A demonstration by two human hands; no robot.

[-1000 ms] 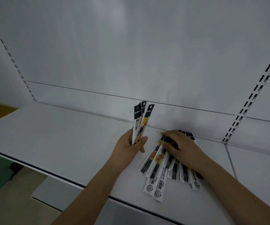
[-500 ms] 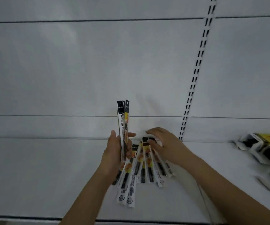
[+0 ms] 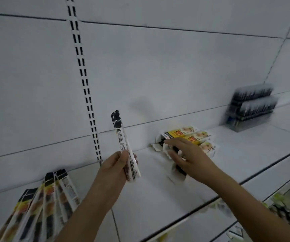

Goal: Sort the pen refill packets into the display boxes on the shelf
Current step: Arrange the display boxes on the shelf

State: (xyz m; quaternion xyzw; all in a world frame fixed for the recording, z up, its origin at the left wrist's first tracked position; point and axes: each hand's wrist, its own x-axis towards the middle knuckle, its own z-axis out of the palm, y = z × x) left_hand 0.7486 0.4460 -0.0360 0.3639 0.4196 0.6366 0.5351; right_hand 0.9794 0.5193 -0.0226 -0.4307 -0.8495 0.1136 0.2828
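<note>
Left hand (image 3: 118,167) grips upright bundle of slim white-and-black pen refill packets (image 3: 124,145). Right hand (image 3: 187,157), fingers spread, reaches yellow-and-white cardboard display boxes (image 3: 191,137) on white metal shelf (image 3: 158,193). Fanned loose packets (image 3: 41,203) lie far left.

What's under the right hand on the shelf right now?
Under the right hand lie blurred white and black packets or box flaps, beside the yellow display boxes. The palm covers the rest; whether it grips anything is unclear.

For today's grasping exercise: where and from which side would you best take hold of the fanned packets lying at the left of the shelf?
Grip the fanned packets near their black top ends, where the strips converge, coming from above with thumb and fingers across the bunch. They lie flat on the shelf, so a pinch there probably gathers all.
</note>
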